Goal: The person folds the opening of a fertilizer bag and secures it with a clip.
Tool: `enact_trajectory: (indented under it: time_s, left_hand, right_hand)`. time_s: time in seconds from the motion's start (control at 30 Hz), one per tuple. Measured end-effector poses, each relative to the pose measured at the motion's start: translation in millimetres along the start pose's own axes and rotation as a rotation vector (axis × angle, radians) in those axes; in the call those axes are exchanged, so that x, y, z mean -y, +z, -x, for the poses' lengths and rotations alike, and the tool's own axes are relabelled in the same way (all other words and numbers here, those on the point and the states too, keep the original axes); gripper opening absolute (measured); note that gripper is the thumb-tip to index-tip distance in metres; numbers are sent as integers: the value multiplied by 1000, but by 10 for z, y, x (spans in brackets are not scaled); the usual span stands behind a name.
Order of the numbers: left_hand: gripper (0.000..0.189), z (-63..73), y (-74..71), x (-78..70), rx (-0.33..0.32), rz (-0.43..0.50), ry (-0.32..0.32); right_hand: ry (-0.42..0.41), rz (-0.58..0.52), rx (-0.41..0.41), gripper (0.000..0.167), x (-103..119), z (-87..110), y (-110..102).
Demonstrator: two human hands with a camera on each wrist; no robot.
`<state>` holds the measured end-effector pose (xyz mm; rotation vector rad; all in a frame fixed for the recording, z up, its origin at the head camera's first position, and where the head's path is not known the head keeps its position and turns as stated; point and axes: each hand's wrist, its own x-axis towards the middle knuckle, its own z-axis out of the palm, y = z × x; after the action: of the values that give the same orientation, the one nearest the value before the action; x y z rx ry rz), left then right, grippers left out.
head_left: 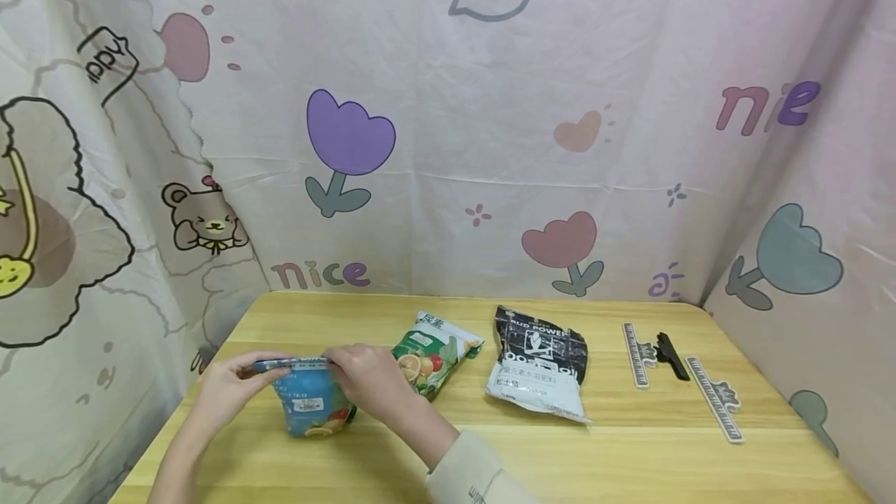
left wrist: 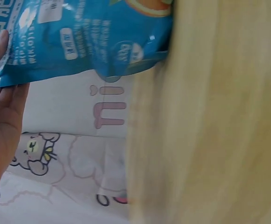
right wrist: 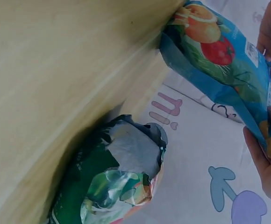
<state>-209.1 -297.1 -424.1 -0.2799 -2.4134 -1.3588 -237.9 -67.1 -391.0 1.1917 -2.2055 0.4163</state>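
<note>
So both hands are busy with the blue bag, which is upright at lower left of the head view. Left hand pinches one end of its top edge, thumb on the near face — right hand grips the other end, fingers curled over it. Green bag lies just behind the right hand, black-and-white bag right of centre.

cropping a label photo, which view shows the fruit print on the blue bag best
Right wrist view: the fruit print on the blue bag looks most complete there. Head view shows it small, low on the bag; left wrist view catches only part, cut off at the top.
</note>
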Motion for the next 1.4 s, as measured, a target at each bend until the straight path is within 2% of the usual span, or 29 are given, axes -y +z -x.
enact_trajectory:
  time_s: [0.13, 0.2, 0.23, 0.27, 0.47, 0.7, 0.93, 1.07, 1.17, 1.3, 1.4]
  left_hand:
    - [21, 4, 28, 9, -4, 6, -35]
    - [23, 9, 22, -82, -5, -7, -66]
    - [23, 17, 16, -195, -8, -13, -93]
    - [22, 18, 17, -206, -14, -11, -101]
    - [26, 24, 23, -152, -26, 12, -108]
    - [19, 82, 12, -5, -88, 85, -149]
    - [13, 56, 37, 56, -105, 122, -88]
    - [15, 49, 43, 59, -103, 118, -74]
    - [16, 32, 51, 215, -97, 121, -65]
    - [19, -15, 89, 621, -90, 117, -50]
    - [22, -39, 112, 762, -82, 114, -48]
  right_hand:
    - [15, -14, -14, 11, -6, 18, 34]
    - [17, -21, -30, 10, -6, 21, 47]
    - [16, -26, -37, 10, -6, 23, 51]
    - [16, -28, -46, 10, -6, 25, 55]
    - [27, -56, -51, 11, -9, 30, 41]
    - [11, -118, -74, 10, -39, 42, 39]
    - [8, -114, -97, 8, -53, 47, 36]
    - [13, -137, -80, 10, -63, 48, 2]
    - [23, -162, -62, 12, -93, 58, -52]
    - [24, -177, -72, 17, -191, 107, -187]
    - [27, -210, -95, 19, -327, 183, -338]
